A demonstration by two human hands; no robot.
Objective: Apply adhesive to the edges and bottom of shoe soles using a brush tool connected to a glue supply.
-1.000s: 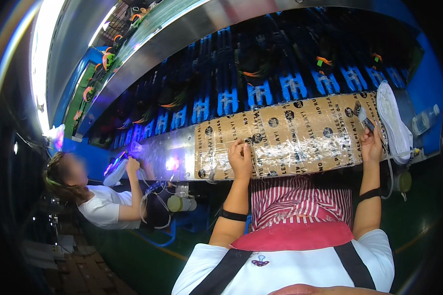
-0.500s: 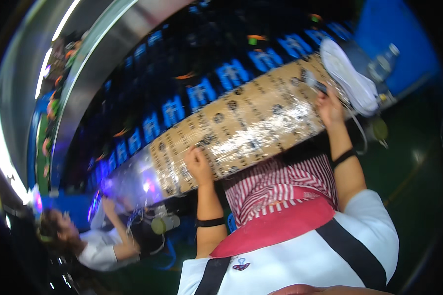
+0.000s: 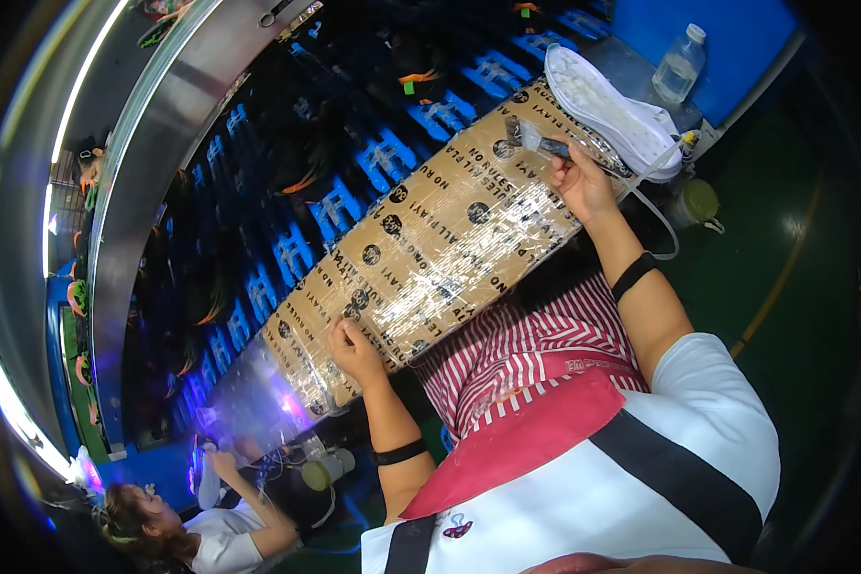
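Observation:
My right hand [image 3: 584, 185] grips a flat brush [image 3: 542, 142] by its dark handle, its pale grey bristles over the far right part of a work surface. That surface is covered with printed brown paper [image 3: 421, 225] under shiny clear film. Just beyond the brush lies a long white sole-shaped piece [image 3: 610, 110], hollow like a tray, with whitish contents that I cannot make out. My left hand [image 3: 357, 356] is by the near edge of the paper, fingers curled in. Whatever may be inside those fingers is hidden.
Behind the paper runs a dark line with blue-lit shapes [image 3: 386, 158] and orange pieces. A clear bottle [image 3: 679, 65] stands at the far right beside a blue panel [image 3: 727, 38]. A white cable [image 3: 674, 206] hangs there. At lower left a co-worker [image 3: 210, 526] handles something under purple light.
The whole view has shifted, so the paper surface and white piece appear further left. My right hand still holds the brush, and my left hand stays near the paper's edge.

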